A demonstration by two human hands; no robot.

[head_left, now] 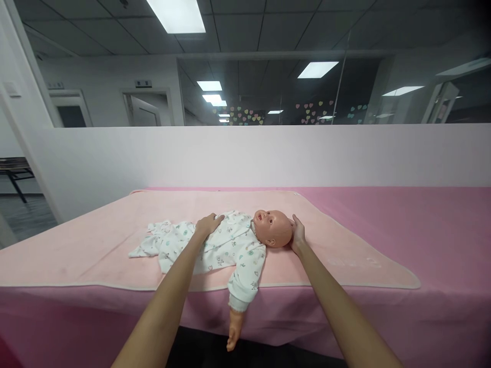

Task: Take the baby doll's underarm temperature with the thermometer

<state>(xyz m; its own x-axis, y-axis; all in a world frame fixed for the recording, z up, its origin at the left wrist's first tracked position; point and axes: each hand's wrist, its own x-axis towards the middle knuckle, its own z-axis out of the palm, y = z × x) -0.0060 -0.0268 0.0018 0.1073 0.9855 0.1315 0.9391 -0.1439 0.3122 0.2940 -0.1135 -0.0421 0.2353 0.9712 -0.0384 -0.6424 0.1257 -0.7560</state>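
A baby doll in white printed clothes lies on its back on a peach mat, head to the right. One doll arm hangs over the table's front edge. My left hand rests on the doll's belly, its fingers laid over the cloth and its thumb apart. At the crown of the head, my right hand cups the doll's head from the right side; part of its fingers is hidden behind the head. The trouser legs lie flat toward the left.
Pink cloth covers the table beneath the mat and hangs down in front. A low white wall runs along the back, with glass above it. At the far left stands a dark-legged table.
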